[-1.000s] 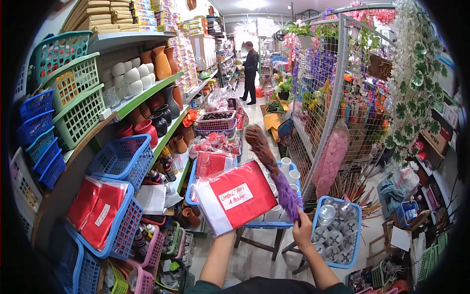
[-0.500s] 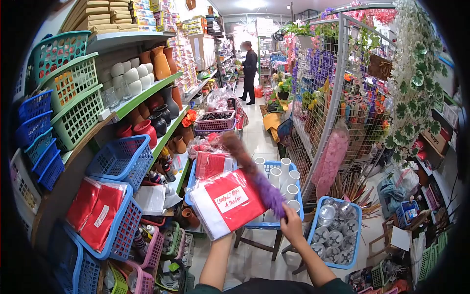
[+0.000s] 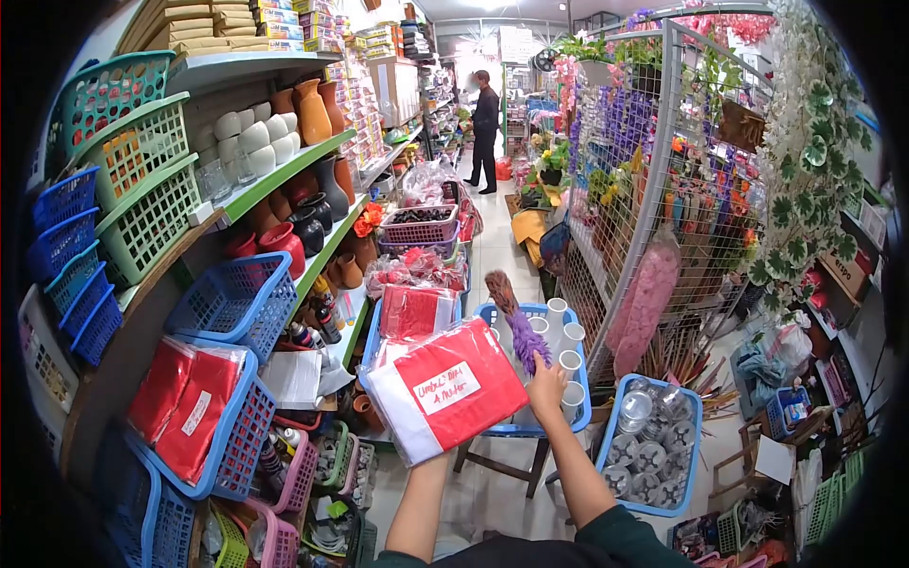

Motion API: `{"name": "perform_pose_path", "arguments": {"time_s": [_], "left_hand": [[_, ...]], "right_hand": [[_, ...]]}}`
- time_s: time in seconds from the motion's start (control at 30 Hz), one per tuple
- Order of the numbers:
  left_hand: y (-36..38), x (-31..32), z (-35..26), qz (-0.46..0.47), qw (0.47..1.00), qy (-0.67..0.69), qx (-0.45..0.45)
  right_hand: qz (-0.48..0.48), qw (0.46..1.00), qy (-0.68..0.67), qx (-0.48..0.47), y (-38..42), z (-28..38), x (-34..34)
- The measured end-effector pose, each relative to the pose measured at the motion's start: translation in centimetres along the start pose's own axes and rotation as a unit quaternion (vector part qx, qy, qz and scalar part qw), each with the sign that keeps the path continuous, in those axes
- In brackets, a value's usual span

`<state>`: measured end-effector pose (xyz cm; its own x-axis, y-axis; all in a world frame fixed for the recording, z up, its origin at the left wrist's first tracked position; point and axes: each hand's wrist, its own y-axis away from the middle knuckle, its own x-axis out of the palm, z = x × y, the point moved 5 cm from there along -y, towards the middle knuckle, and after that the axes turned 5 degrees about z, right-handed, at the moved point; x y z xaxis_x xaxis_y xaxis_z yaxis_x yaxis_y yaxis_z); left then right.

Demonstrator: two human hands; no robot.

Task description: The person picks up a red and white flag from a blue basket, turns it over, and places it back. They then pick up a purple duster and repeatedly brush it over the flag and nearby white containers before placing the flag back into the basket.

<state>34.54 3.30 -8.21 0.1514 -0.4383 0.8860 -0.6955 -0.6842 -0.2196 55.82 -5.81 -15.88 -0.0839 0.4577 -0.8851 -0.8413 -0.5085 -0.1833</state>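
Note:
My left hand [image 3: 432,466] supports a plastic-wrapped packet of folded red and white cloth [image 3: 483,364] from below, its fingers hidden behind the packet. A handwritten white label [image 3: 445,387] is on the packet's face. My right hand [image 3: 545,386] is closed around a fluffy duster [image 3: 523,333], purple near my fingers and brown at the far end. The duster points up and away, just right of the packet. Beyond it, a blue basket [image 3: 584,409] holds several white cups [image 3: 569,361]. More red packets [image 3: 417,310] lie in another blue basket behind the held one.
Shelves with vases [image 3: 312,111] and stacked baskets [image 3: 142,232] line the left. A blue basket of clear glassware [image 3: 636,412] stands at lower right. Wire racks [image 3: 653,189] with artificial flowers rise on the right. A person in dark clothes [image 3: 485,123] stands down the aisle.
The duster has swung away from the packet's upper edge to its right side, and my right hand has shifted slightly left and up. The packet stays nearly in place.

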Motion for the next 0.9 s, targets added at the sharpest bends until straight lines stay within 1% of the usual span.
{"name": "perform_pose_path", "arguments": {"time_s": [0.07, 0.1, 0.2, 0.27, 0.3, 0.37, 0.4, 0.43, 0.47, 0.5, 0.53, 0.6, 0.63, 0.67, 0.73, 0.77, 0.8, 0.87, 0.9], "left_hand": [[0.2, 0.0, -0.1, 0.001, 1.000, 0.002, -0.003], [0.2, 0.1, -0.1, 0.002, 1.000, 0.003, -0.004], [0.1, 0.5, 0.0, 0.006, 1.000, 0.007, -0.008], [0.1, 0.8, 0.0, 0.009, 1.000, 0.009, -0.012], [0.1, 0.9, 0.0, 0.011, 1.000, 0.010, -0.013], [0.0, 1.2, 0.1, 0.015, 1.000, 0.012, -0.015], [-0.2, 1.5, 0.2, 0.017, 1.000, 0.012, -0.016], [-0.2, 1.7, 0.4, 0.018, 1.000, 0.012, -0.017], [-0.2, 1.7, 0.5, 0.018, 1.000, 0.013, -0.019], [0.0, 1.7, 0.5, 0.017, 1.000, 0.014, -0.021], [-0.2, 1.9, 0.6, 0.017, 0.999, 0.016, -0.022], [-0.2, 2.0, 0.4, 0.017, 0.999, 0.020, -0.023], [-0.3, 2.1, 0.3, 0.017, 0.999, 0.021, -0.023], [-0.1, 2.0, 0.0, 0.017, 0.999, 0.022, -0.023], [0.0, 2.0, -0.2, 0.019, 0.999, 0.023, -0.021], [0.1, 1.9, -0.3, 0.019, 0.999, 0.024, -0.020], [0.3, 1.8, -0.6, 0.018, 0.999, 0.024, -0.018], [0.8, 1.2, -1.3, 0.015, 1.000, 0.024, -0.013], [0.4, 1.3, -2.2, 0.013, 1.000, 0.023, -0.010]], "right_hand": [[0.008, 0.999, 0.019, 0.030, 0.0, -0.6, 1.0], [0.008, 0.999, 0.019, 0.030, 0.2, -0.6, 0.7], [0.000, 0.999, 0.019, 0.027, 0.5, -0.4, 0.1], [-0.041, 0.999, 0.017, 0.004, 0.5, -0.3, -0.5], [-0.042, 0.999, 0.017, 0.005, 0.4, -0.4, -0.9], [-0.181, 0.977, -0.032, -0.105, 0.5, 0.3, -3.1], [-0.182, 0.977, -0.032, -0.105, 0.3, 0.5, -3.8], [-0.086, 0.950, -0.286, -0.091, -0.2, 0.4, -4.2], [0.018, 0.853, -0.517, -0.070, -0.3, 0.6, -4.3], [0.121, 0.766, -0.631, -0.013, 0.7, 1.3, -5.6], [0.122, 0.767, -0.630, -0.012, 1.8, 1.9, -7.6], [0.180, 0.721, -0.669, -0.022, 3.5, 3.6, -9.4], [0.146, 0.723, -0.672, -0.075, 3.7, 4.2, -9.3], [0.147, 0.723, -0.671, -0.075, 4.3, 4.6, -9.6], [0.191, 0.695, -0.690, -0.071, 5.9, 5.8, -10.9], [0.189, 0.677, -0.709, -0.062, 6.0, 5.7, -10.8], [0.192, 0.676, -0.709, -0.063, 6.1, 5.9, -10.7], [0.138, 0.644, -0.747, -0.092, 6.2, 6.3, -11.1], [0.118, 0.633, -0.761, -0.079, 6.2, 6.4, -11.1]]}}
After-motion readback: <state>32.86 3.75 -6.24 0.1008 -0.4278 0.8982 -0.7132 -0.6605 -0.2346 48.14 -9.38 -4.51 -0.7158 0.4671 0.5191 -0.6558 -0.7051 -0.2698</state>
